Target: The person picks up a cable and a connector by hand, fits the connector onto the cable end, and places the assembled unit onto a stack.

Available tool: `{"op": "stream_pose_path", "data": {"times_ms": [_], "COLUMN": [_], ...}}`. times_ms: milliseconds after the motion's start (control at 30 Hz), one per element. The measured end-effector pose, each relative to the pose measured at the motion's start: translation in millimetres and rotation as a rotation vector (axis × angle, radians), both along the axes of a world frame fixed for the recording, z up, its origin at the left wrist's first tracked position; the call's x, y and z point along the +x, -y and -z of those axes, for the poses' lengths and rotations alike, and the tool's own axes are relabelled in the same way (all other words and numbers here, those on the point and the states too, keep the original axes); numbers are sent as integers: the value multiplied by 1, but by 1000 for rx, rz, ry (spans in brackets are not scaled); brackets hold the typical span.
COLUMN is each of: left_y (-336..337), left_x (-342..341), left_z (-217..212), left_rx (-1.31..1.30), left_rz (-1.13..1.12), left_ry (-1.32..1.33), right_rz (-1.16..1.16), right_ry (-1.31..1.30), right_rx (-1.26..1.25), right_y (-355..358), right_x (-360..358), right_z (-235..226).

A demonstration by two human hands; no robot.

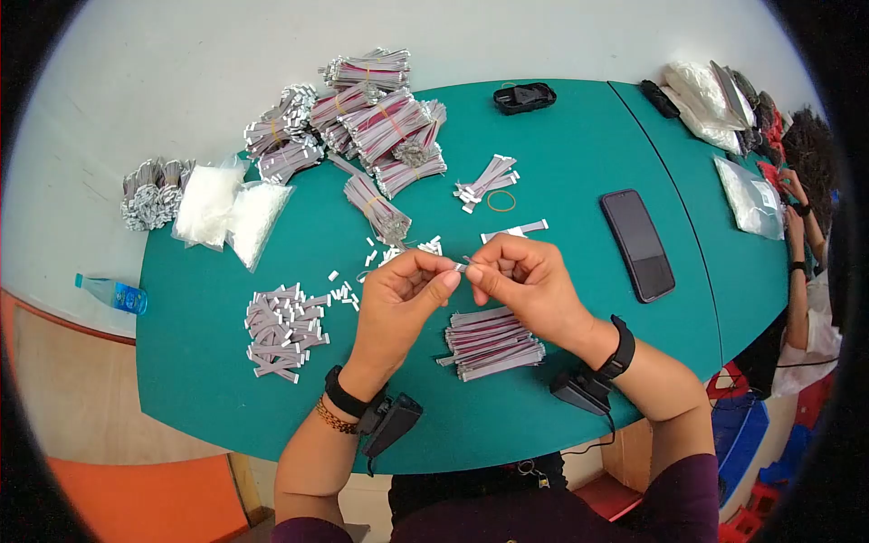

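Observation:
Over the green table, my two hands meet fingertip to fingertip. My left hand pinches a small white connector between thumb and forefinger. My right hand pinches the end of a short grey ribbon cable against it; my fingers hide most of the cable. Just below the hands lies a stack of grey and purplish ribbon cables. Loose white connectors are scattered beside my left hand. Beyond the right hand lies a ribbon cable with white ends.
Banded cable bundles are heaped at the back left, near clear bags of white parts. Loose cables form a pile at left. A phone, a rubber band and a black case lie rightward. Another person's hands work far right.

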State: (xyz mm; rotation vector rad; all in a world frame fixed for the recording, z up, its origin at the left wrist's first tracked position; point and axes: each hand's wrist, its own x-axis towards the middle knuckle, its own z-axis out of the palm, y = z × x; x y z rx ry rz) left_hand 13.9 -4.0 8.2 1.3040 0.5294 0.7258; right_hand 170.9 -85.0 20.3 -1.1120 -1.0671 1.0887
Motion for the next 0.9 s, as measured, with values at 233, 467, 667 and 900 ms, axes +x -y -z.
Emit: {"op": "stream_pose_path", "data": {"times_ms": [233, 467, 667, 900], "left_y": [0, 0, 1, 7], "left_x": [0, 0, 1, 3], "left_z": [-1, -1, 0, 1], "left_rx": [0, -4, 23, -1], "left_rz": [-7, 12, 7, -37], "left_ry": [10, 50, 57, 81], "right_rz": [1, -33, -30, -3], "right_ry": [66, 101, 118, 110], "right_rx": [62, 50, 52, 37], "right_y": [1, 2, 2, 1], "right_x": [-3, -1, -1, -2], "right_z": [4, 3, 5, 5]}}
